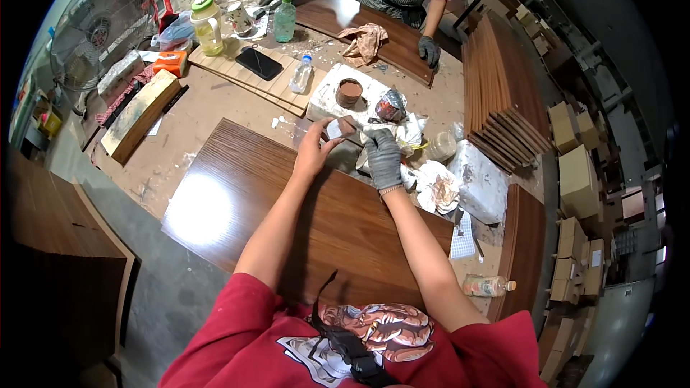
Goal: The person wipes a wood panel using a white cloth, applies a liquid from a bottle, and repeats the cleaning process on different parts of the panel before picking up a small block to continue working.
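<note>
In front of me lies a dark brown wood-grain panel [244, 165], glossy at its left end. Over its far edge, my bare left hand [314, 149] grips a small flat piece, brown with a whitish face [338, 128]. My right hand [383, 158], in a grey striped glove, is closed close beside that piece. What its fingers hold is hidden; a thin dark edge shows between the two hands. Just beyond them, a brown-filled cup [349, 92] and a crumpled wrapped container [390, 105] stand on a white stained block [327, 104].
Across the table a person in an apron and gloves touches another brown panel [402, 47]. Stacked panels [503, 93] rise at the right, near a white stained block [480, 181] and crumpled rags [437, 187]. A phone [259, 63], bottles and a jug [207, 26] occupy the far left.
</note>
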Demonstrator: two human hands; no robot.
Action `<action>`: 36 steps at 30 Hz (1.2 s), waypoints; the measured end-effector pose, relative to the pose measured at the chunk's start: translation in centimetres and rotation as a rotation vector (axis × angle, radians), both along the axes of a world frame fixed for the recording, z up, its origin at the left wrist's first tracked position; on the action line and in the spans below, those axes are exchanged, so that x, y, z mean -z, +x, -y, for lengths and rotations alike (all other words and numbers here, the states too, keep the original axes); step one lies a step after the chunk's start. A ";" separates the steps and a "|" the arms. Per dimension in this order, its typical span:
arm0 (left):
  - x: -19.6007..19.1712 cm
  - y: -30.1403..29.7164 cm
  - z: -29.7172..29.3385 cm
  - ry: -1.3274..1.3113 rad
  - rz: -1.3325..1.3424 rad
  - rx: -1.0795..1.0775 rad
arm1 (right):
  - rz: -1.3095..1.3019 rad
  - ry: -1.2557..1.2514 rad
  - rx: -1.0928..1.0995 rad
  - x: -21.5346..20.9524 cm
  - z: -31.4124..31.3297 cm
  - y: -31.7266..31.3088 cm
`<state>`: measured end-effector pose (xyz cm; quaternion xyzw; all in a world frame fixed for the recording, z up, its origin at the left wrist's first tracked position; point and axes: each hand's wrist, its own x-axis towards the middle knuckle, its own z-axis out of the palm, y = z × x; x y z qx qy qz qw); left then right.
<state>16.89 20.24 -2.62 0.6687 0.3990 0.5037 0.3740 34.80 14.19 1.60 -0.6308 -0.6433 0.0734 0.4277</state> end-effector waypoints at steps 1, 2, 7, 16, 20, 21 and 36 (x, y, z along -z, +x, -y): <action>-0.2 0.1 0.1 0.003 -0.001 0.005 | -0.023 0.006 0.012 0.1 -0.5 0.1; -0.4 0.2 0.2 -0.023 -0.016 0.011 | -0.023 0.009 0.018 0.3 -0.4 0.1; 0.3 -0.4 -0.1 -0.008 0.049 -0.015 | -0.046 -0.069 -0.074 1.9 2.1 -1.3; 0.8 -0.2 -0.5 0.063 0.038 -0.022 | 0.013 -0.010 -0.014 1.0 0.9 -1.3; 0.6 -0.1 -0.3 0.007 0.025 -0.006 | -0.301 -0.022 -0.006 1.1 2.6 -1.9; 0.6 -0.2 -0.1 -0.001 0.025 -0.006 | -0.449 -0.051 0.008 1.1 3.0 -1.9; -0.1 0.0 0.0 -0.051 -0.008 0.026 | -0.755 -0.365 0.163 2.7 -0.8 1.4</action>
